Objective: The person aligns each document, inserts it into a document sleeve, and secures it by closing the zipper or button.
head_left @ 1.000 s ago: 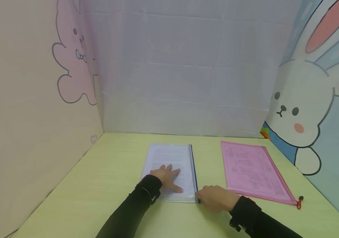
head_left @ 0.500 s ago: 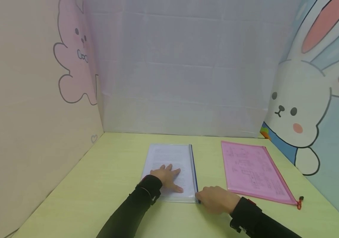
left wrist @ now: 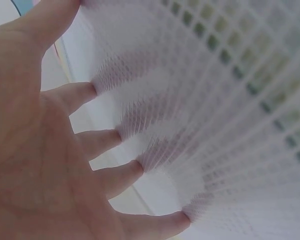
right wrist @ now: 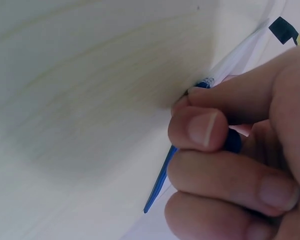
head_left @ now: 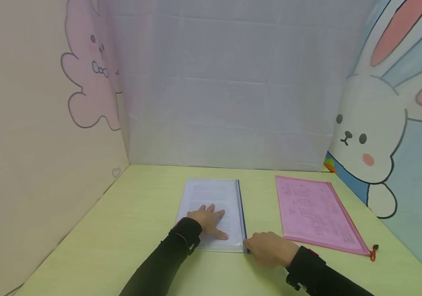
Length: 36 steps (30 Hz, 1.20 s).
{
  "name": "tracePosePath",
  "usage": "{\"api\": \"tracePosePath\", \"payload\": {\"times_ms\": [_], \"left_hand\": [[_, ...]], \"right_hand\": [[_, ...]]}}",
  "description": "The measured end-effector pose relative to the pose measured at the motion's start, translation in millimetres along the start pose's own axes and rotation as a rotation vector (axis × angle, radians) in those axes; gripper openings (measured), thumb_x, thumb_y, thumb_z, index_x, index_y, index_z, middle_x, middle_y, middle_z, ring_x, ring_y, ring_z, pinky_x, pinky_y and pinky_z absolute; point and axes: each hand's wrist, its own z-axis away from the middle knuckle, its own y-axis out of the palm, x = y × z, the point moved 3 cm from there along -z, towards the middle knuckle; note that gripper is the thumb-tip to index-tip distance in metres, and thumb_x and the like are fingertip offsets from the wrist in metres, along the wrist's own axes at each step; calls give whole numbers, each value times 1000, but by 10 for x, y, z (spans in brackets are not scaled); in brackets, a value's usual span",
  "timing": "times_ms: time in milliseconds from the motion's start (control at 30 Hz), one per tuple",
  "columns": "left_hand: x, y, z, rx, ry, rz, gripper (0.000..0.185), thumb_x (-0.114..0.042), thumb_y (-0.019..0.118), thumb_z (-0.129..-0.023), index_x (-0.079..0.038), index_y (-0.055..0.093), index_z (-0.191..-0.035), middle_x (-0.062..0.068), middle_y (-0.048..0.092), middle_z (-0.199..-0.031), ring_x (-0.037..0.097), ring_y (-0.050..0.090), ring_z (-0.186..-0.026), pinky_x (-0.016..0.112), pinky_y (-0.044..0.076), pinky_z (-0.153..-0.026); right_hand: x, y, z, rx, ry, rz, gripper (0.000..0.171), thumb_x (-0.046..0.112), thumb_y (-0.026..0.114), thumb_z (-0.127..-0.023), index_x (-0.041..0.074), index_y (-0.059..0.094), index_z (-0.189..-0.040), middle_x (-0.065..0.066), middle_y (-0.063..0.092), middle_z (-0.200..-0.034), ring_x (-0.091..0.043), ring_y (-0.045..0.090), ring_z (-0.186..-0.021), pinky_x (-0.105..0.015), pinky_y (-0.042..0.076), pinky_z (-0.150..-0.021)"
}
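Observation:
A clear zip document bag (head_left: 211,191) with printed sheets inside lies flat on the table, and a blue zipper strip (head_left: 242,209) runs down its right side. My left hand (head_left: 206,222) rests on the bag with its fingers spread. In the left wrist view the fingertips press the bag's mesh-patterned surface. At the bag's near right corner my right hand (head_left: 268,248) has curled fingers and pinches the end of the blue zipper. The right wrist view shows a bit of blue (right wrist: 233,141) between those fingers; the rest of the zipper end is hidden.
Right of the hands lies a pink zip document bag (head_left: 316,213) with printed sheets inside. A red cord pull (head_left: 372,253) with a dark end hangs off its near right corner. Cartoon-printed walls enclose the pale table (head_left: 133,230) left and right, with a white sheet (head_left: 229,90) behind.
Both hands and both bags stay where they were. Only the side walls shift slightly in the view.

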Motion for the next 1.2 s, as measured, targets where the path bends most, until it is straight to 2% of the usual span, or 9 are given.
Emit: {"api": "tracePosePath", "payload": {"times_ms": [267, 500, 600, 733, 967, 1067, 1133, 1200], "left_hand": [[-30, -17, 52, -9, 21, 13, 87, -67, 74, -80, -28, 47, -153, 8, 36, -162, 37, 31, -149, 66, 36, -109], [-82, -114, 117, 3, 22, 24, 84, -61, 76, -83, -24, 49, -152, 10, 38, -161, 38, 33, -148, 59, 36, -112], [-79, -146, 94, 11, 5, 31, 82, -60, 75, -84, -25, 47, -154, 9, 37, -162, 36, 31, -149, 60, 35, -113], [-53, -159, 37, 5, 12, 30, 81, -59, 74, -86, -25, 47, -154, 9, 39, -160, 34, 33, -148, 59, 37, -111], [37, -178, -121, 3, 31, 65, 80, -57, 73, -88, -19, 47, -153, 9, 44, -157, 30, 39, -145, 51, 36, -114], [148, -241, -304, -13, -4, 110, 79, -58, 69, -91, -18, 45, -155, 10, 45, -157, 28, 39, -146, 49, 35, -116], [215, -347, -402, -62, -29, 137, 79, -59, 63, -94, -17, 41, -157, 12, 41, -159, 30, 35, -148, 51, 33, -116], [271, -470, -491, -150, -49, 146, 80, -62, 58, -96, -19, 36, -159, 14, 36, -162, 33, 32, -149, 55, 31, -117]], "right_hand": [[39, 3, 0, 14, 23, 35, 13, 6, 72, -84, 12, 60, -84, 3, 49, -70, -14, 43, -59, -34, 43, -55], [34, 11, 21, -110, -41, 149, 16, 12, 73, -80, 11, 57, -78, 0, 51, -66, -16, 44, -54, -37, 44, -50], [-12, -4, -10, -134, -30, 167, 15, 14, 73, -83, 9, 59, -82, -2, 54, -68, -18, 49, -56, -40, 48, -52], [-104, -29, -92, -103, 5, 111, 14, 14, 72, -87, 9, 59, -86, 0, 55, -72, -17, 51, -62, -40, 50, -58], [-331, -134, -264, -24, 108, -30, 17, 17, 67, -95, 12, 56, -83, 2, 51, -74, -16, 47, -67, -37, 44, -62], [-493, -257, -363, -56, 128, -53, 16, 22, 66, -97, 6, 63, -94, -5, 60, -85, -23, 58, -78, -43, 52, -71], [-618, -384, -427, -94, 150, -82, 32, 28, 65, -98, 0, 65, -114, -19, 66, -106, -35, 63, -98, -53, 53, -86], [-748, -527, -482, -144, 176, -96, 56, 38, 62, -100, -5, 57, -136, -31, 58, -130, -47, 55, -122, -62, 44, -102]]}}
